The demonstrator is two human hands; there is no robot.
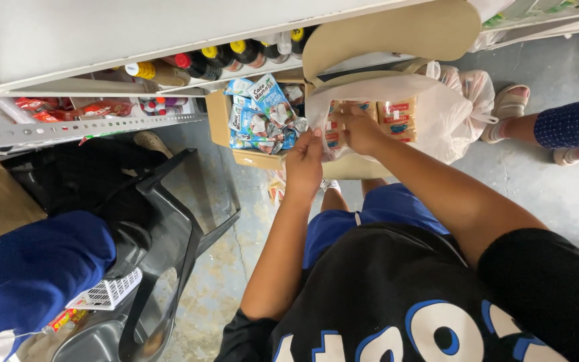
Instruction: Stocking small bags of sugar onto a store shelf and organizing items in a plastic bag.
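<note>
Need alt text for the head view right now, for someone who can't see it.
Both hands, left hand and right hand, grip a translucent plastic bag of packets over an open cardboard box holding blue pouches. Sauce bottles line the shelf above.

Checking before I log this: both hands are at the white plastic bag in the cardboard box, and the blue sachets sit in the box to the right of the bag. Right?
Not quite. The head view shows the blue sachets to the left of the white plastic bag, not the right. The rest holds: the left hand and right hand are both at the bag in the cardboard box.
</note>
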